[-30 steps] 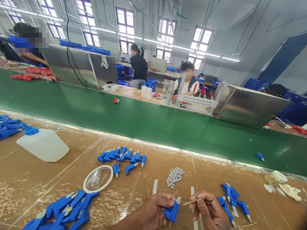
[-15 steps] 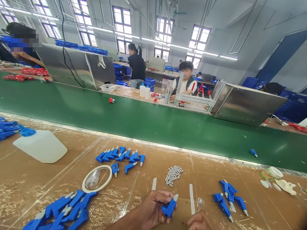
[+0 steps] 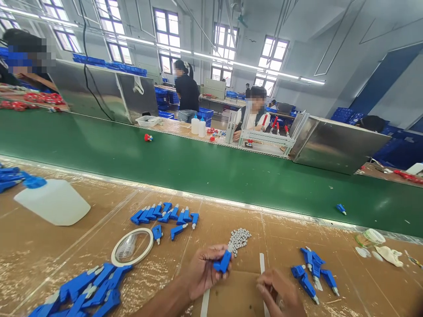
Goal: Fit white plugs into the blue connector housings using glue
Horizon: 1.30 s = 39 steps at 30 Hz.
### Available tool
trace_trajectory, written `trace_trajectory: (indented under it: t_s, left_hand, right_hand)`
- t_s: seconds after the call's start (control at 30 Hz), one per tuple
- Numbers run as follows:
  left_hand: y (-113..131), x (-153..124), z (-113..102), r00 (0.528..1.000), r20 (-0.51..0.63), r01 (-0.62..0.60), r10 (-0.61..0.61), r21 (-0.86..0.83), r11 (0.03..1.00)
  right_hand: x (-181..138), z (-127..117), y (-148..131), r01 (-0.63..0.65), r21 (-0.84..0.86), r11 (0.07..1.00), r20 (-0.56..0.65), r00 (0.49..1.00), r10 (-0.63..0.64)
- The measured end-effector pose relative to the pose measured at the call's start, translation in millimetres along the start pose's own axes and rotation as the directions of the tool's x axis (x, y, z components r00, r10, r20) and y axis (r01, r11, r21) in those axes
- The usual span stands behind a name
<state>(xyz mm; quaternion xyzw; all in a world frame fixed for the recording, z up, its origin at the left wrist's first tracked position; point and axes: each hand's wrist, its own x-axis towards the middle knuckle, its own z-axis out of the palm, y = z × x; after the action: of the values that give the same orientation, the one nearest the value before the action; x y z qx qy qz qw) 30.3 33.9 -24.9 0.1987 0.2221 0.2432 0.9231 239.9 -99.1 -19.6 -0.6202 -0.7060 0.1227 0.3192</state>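
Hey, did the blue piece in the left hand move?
Yes. Compared with the pile of grey bits, the blue piece in the left hand has moved forward, away from the person and closer to that pile.

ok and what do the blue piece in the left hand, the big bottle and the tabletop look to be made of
Blue piece: probably hard plastic, with even colour and squared edges. Bottle: likely plastic, its smooth body milky and seemingly translucent. Tabletop: seemingly brown cardboard, its patchy shine suggesting clear film.
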Motion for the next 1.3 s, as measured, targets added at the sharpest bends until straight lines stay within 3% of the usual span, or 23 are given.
trace_trajectory:
  t_s: [0.1,0.2,0.3,0.63,0.8,0.93,1.0,1.13,1.3]
  left_hand:
    - [19,3,-7,0.989,-0.099,-0.118,0.113,-0.041,0.992]
    - [25,8,-11,0.978,-0.172,-0.128,0.115,-0.063,0.990]
    - [21,12,-10,0.978,-0.175,-0.131,0.118,-0.065,0.989]
    - [20,10,-5,0.979,-0.167,-0.127,0.121,-0.029,0.991]
    - [18,9,-4,0.984,-0.142,-0.116,0.111,-0.024,0.993]
    - [13,7,-1,0.989,-0.096,-0.113,0.112,-0.013,0.993]
    - [8,6,1,0.992,-0.083,-0.095,0.093,-0.020,0.995]
    - [-3,5,2,0.997,-0.070,-0.025,0.025,0.005,1.000]
    - [-11,4,2,0.997,-0.074,0.002,0.001,0.045,0.999]
  right_hand:
    - [39,0,13,-0.016,-0.087,0.996,0.004,1.000,0.016]
    - [68,11,30,0.052,-0.112,0.992,0.040,0.998,-0.048]
    - [83,20,43,0.085,-0.130,0.988,0.079,0.994,-0.075]
    - [104,18,37,-0.034,-0.136,0.990,0.244,0.967,0.067]
    - [107,-1,21,-0.138,-0.078,0.987,0.237,0.959,0.153]
    - [90,-14,4,-0.252,0.054,0.966,0.260,0.938,0.230]
    - [78,-14,-4,-0.357,0.246,0.901,0.287,0.915,0.284]
    - [60,-3,-17,-0.480,0.656,0.583,0.308,0.875,0.374]
    - [57,4,-25,-0.437,0.798,0.415,0.276,0.877,0.393]
